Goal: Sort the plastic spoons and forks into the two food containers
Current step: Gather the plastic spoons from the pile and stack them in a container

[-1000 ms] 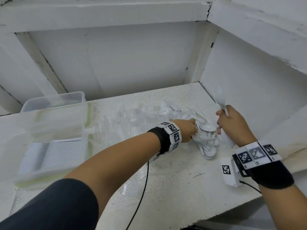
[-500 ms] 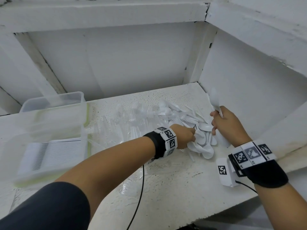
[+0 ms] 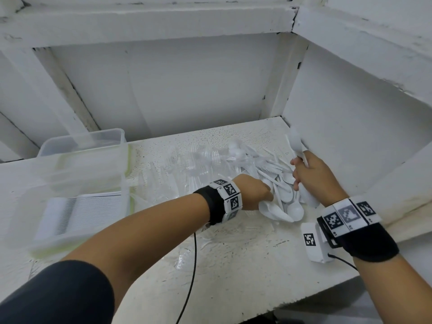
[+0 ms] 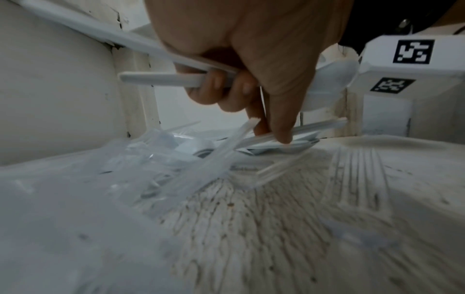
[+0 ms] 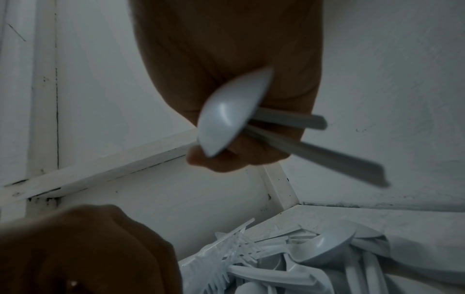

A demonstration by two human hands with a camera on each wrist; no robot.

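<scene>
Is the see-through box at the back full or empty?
It looks empty. Through the clear walls of the back box, the head view shows only the white wall and shelf; no spoons or forks inside. The view is a bit blurry.

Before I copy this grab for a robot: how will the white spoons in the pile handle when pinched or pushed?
The white spoons are thin and look light; probably slightly springy. They lie crisscrossed, so they likely slide and drag neighbours. The left hand grips several handles together, suggesting they bundle easily.

The left hand (image 3: 253,191) hides its fingers (head view), and the clear forks (image 4: 151,163) blur.
</scene>
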